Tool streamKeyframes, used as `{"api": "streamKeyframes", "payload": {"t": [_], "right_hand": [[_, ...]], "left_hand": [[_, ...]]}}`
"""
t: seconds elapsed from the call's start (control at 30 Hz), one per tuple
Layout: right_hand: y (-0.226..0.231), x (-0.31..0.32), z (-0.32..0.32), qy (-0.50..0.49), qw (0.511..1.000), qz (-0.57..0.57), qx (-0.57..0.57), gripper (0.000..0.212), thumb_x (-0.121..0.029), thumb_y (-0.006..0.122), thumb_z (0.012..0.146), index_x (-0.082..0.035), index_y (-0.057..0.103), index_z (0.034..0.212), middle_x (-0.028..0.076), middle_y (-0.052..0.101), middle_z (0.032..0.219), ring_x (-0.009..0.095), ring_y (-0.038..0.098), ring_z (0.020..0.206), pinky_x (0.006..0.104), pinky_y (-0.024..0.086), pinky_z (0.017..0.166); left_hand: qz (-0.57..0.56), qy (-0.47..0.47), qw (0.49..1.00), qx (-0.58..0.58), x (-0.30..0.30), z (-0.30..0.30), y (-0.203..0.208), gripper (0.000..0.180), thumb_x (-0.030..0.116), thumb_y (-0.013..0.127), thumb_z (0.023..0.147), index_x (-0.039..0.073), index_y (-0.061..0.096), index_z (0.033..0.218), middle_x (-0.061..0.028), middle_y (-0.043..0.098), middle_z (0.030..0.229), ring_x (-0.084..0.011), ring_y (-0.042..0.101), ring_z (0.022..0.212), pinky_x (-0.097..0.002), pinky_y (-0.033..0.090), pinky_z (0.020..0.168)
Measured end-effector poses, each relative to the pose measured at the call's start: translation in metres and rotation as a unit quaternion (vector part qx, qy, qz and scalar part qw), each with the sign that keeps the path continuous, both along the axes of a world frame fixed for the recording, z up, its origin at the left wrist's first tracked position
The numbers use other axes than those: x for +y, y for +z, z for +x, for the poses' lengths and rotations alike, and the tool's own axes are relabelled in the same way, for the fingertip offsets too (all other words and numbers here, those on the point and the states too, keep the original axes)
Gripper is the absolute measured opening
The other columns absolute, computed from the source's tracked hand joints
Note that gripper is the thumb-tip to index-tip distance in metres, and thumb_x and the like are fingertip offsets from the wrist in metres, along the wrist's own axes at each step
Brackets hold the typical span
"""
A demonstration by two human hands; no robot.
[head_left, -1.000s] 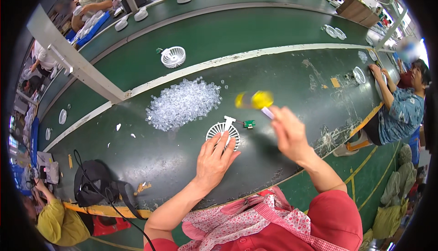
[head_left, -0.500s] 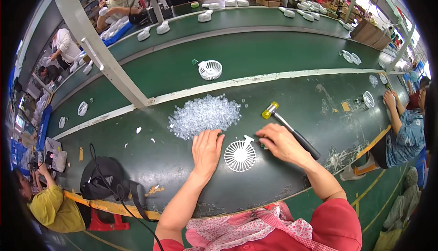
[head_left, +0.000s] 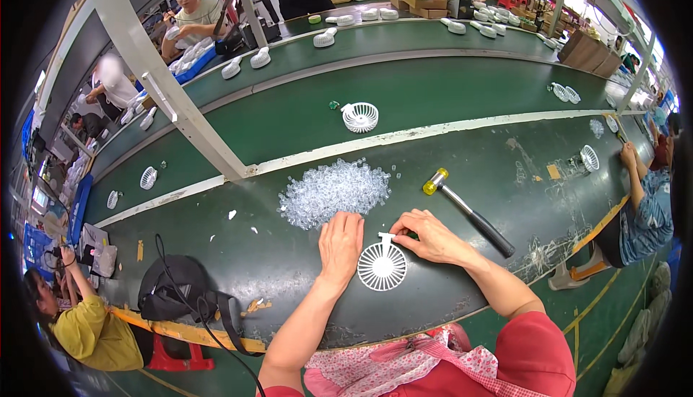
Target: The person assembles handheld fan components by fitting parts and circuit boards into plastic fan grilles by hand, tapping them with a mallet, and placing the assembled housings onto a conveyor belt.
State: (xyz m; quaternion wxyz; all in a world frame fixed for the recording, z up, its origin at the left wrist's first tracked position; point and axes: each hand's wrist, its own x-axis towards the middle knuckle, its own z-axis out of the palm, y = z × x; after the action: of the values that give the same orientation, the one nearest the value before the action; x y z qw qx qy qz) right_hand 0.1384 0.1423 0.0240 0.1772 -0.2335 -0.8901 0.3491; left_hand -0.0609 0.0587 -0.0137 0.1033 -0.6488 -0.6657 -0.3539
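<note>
Seeing left hand (head_left: 341, 251) loosely curled by clear pieces (head_left: 336, 191), right hand (head_left: 427, 237) half-curled at white grille (head_left: 382, 267), can't tell what either's holding tbh

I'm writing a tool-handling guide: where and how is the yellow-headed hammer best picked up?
Probably by its black handle, the right hand closing from above on the near right side. The hammer lies down, its long handle slanting back toward the person's right, yellow head farther away.

White grille (head_left: 382, 265) lies beside the right fingers (head_left: 409, 222)
</note>
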Motion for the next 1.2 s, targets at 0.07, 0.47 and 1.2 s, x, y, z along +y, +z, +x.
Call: {"api": "streamKeyframes", "payload": {"t": [0.07,0.47,1.2], "right_hand": [[-0.006,-0.001,0.001,-0.011,0.999,-0.027,0.017,0.015,-0.017,0.065,0.090,-0.004,0.065,0.098,0.008,0.064,0.091,0.024,0.058,0.093,0.0376,0.041,0.086],[-0.005,-0.015,-0.002,-0.048,0.972,-0.176,0.151,0.022,-0.011,0.061,0.094,0.004,0.059,0.109,0.014,0.069,0.100,0.024,0.068,0.095,0.0350,0.053,0.084],[-0.011,-0.022,-0.014,-0.090,0.964,-0.190,0.162,0.015,-0.002,0.063,0.092,0.005,0.058,0.104,0.012,0.070,0.096,0.019,0.069,0.091,0.0302,0.055,0.080]], "left_hand": [[0.036,-0.030,0.999,-0.027,-0.002,0.002,0.005,0.011,0.005,0.068,0.083,0.005,0.061,0.091,-0.0071,0.063,0.091,-0.0260,0.061,0.079,-0.0376,0.045,0.071],[-0.121,-0.116,0.746,-0.644,-0.020,0.005,0.018,0.016,0.003,0.069,0.088,0.002,0.069,0.103,-0.0027,0.069,0.095,-0.0096,0.062,0.088,-0.0236,0.048,0.080],[-0.105,-0.122,0.815,-0.556,-0.030,0.011,0.016,0.016,0.006,0.070,0.087,-0.001,0.073,0.101,-0.0089,0.073,0.097,-0.0125,0.065,0.088,-0.0267,0.052,0.080]]}}
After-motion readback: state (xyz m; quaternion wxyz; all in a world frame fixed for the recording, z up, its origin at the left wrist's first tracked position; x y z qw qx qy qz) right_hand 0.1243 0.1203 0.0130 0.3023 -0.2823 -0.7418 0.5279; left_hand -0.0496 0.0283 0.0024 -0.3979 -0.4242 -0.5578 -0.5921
